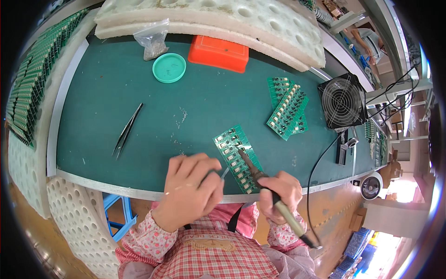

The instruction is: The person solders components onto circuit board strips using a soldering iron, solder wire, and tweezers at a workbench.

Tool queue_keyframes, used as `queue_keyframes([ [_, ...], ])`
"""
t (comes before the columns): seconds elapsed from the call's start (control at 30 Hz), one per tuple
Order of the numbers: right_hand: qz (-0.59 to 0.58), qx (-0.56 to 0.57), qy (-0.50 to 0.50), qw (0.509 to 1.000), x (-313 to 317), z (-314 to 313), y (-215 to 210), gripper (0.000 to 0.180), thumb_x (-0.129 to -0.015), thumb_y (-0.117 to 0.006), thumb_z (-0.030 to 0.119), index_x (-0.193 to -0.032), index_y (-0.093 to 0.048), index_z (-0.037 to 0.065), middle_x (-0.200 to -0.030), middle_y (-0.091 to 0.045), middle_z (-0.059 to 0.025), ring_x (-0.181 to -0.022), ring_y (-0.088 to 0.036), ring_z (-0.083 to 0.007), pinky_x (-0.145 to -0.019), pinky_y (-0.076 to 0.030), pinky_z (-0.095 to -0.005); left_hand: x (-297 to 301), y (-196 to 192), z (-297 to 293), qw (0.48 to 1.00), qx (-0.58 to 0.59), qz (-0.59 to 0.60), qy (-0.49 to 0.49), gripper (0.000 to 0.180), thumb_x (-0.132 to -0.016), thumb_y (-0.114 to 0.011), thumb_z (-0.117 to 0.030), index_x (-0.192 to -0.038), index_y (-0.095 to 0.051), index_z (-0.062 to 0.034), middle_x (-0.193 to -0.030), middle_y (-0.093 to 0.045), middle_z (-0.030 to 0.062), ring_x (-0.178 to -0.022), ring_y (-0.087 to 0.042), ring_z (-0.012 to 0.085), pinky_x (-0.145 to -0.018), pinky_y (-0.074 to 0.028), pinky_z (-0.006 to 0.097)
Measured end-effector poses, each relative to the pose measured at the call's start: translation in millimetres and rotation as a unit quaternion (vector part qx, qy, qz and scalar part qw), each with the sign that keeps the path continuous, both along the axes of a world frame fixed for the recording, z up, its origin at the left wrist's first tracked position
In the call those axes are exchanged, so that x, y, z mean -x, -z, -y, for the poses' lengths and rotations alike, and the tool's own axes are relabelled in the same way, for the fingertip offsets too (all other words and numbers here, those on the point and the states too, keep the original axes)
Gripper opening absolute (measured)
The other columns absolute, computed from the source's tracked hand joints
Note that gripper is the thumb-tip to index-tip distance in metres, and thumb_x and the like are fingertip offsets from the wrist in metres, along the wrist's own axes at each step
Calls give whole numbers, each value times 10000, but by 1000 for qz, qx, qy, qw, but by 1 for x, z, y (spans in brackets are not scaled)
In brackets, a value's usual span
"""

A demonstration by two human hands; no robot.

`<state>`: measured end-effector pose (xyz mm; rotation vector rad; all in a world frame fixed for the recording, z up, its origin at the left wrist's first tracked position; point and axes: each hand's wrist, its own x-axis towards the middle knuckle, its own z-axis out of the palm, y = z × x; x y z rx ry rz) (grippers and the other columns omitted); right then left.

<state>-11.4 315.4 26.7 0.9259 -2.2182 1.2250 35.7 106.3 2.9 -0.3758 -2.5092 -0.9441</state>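
A green circuit board (245, 176) with rows of small white and black parts lies at a slant near the table's front edge. My right hand (285, 189) is closed around the handle of a soldering iron (289, 216), whose tip meets the upper part of the board. To the left of the board, my left hand (189, 188) is held with its fingers curled. A thin greyish piece shows beside its fingertips, too small to name. Tiny loose bits (180, 118) are scattered on the mat beyond my left hand. Farther left rest metal tweezers (126, 132).
More circuit boards (288, 111) lie stacked at right, near a black fan (343, 101) and its cable. A red-orange box (218, 53), a teal lid (169, 68) and a plastic bag (154, 42) stand toward the back, before white foam (209, 18). Boards stand in rows (39, 74) at left.
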Motion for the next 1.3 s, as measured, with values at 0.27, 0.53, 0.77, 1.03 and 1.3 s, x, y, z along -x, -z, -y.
queue_keyframes([
  [0.27, -5, -180, -83, 980, 2, 2, -5, 332, -678, -864, 129, -967, -705, 164, -636, -355, -3, -503, -453, -185, -427, -366, -315, -10, -10, 0, 1000, -6, 9, -16, 221, -752, -806, -263, -845, -638, -155, -964, -617, -17, -932, -601, 211, -893, -354, 461],
  [0.53, -3, -56, 1, 998, 4, 2, -5, 205, -804, -745, 17, -956, -608, 15, -678, -607, -54, -480, -540, -171, -432, -417, -310, 13, 1, -1, 995, -32, 7, -91, 174, -720, -730, -58, -666, -565, -74, -960, -683, 13, -952, -649, 213, -893, -369, 429],
  [0.77, 25, -48, -30, 998, 6, 12, -1, 160, -833, -726, 45, -910, -587, 25, -594, -589, -31, -439, -546, -175, -417, -421, -307, 20, 9, -5, 996, -40, 25, -70, 204, -720, -725, -62, -624, -546, -83, -1043, -703, 3, -1051, -649, 226, -929, -375, 443],
  [1.03, 29, -61, -42, 997, 9, 17, -2, 170, -805, -740, 25, -900, -600, 34, -621, -616, -28, -454, -573, -176, -427, -444, -304, 21, 10, -6, 997, -22, 37, -71, 244, -735, -738, -82, -602, -534, -95, -1074, -687, -1, -1089, -635, 228, -932, -368, 450],
  [1.3, 29, -78, -46, 995, 10, 19, -3, 191, -788, -752, 19, -902, -600, 39, -651, -637, -31, -473, -594, -187, -450, -472, -309, 22, 9, -7, 997, -16, 38, -70, 243, -735, -741, -80, -608, -534, -94, -1073, -675, 10, -1096, -631, 234, -929, -366, 453],
])
